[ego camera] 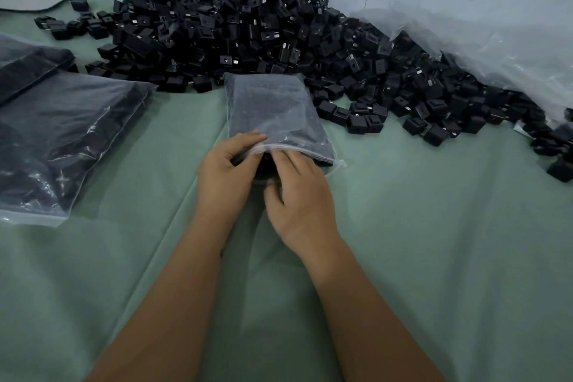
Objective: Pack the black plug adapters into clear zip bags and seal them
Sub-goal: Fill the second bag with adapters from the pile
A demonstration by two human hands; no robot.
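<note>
I see the clear zip bag flat on the green cloth, just before the heap of black plug adapters and already dark with adapters inside. My left hand pinches its open mouth — the right hand has its fingers pushed inside. Filled bags lie at the left; loose plastic sheeting covers the heap's right side.

Clear plastic zip bag: filled with dark adapters, lying flat mid-table, mouth end nearest the viewer, unsealed. Small black cube-shaped plug adapters: large loose heap behind and right of the bag, touching its far end; several show metal prongs.
</note>
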